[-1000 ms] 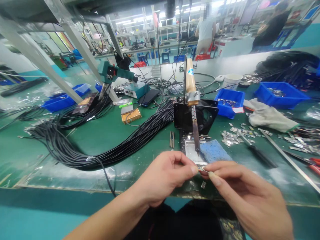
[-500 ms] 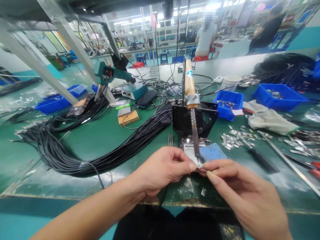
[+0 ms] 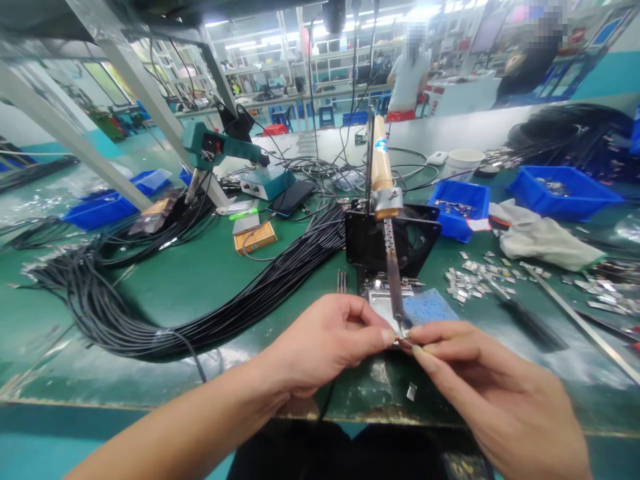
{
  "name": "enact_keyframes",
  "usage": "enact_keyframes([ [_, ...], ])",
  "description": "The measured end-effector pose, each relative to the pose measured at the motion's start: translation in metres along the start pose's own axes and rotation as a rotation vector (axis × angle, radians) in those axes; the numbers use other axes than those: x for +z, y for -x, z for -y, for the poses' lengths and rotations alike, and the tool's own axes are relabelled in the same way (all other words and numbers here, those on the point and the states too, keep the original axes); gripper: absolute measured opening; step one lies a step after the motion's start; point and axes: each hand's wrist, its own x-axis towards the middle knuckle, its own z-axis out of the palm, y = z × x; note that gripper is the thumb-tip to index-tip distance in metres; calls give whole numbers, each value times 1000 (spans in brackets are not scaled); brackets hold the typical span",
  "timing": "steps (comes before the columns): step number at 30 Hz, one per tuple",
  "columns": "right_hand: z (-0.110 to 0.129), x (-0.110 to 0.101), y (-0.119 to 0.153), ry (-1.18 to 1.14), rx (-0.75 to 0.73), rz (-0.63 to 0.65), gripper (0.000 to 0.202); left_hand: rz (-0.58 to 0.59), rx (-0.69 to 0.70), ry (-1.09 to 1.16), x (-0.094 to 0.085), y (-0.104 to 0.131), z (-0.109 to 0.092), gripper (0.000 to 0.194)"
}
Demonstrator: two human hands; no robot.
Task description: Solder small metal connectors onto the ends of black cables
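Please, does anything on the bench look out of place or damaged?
One small metal piece lies alone near the bench's worn front edge, apart from the scattered metal pieces; perhaps it was dropped.

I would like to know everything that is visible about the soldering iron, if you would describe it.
The soldering iron hangs steeply, tip down. Its handle is pale, wood-like and rounded, with a blue-and-white sticker. A silvery clamp grips the handle's lower end. Below come a metal sleeve with small holes and a dark, discoloured barrel, ending in a narrow tip. The tip is at the small part held between the left hand and right hand; contact is unclear.
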Motion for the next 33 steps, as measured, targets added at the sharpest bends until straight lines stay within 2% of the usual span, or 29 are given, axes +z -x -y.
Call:
enact_keyframes([
  [6,0,1,-2,13,-18,-11,8,-9,3,25,1,0,-3,39],
  [17,-2,2,-2,-5,-7,-24,7,-13,27,34,0,-2,-5,27],
  [33,-3,4,-3,-6,-12,-40,7,-36,26,16,1,0,-7,22],
])
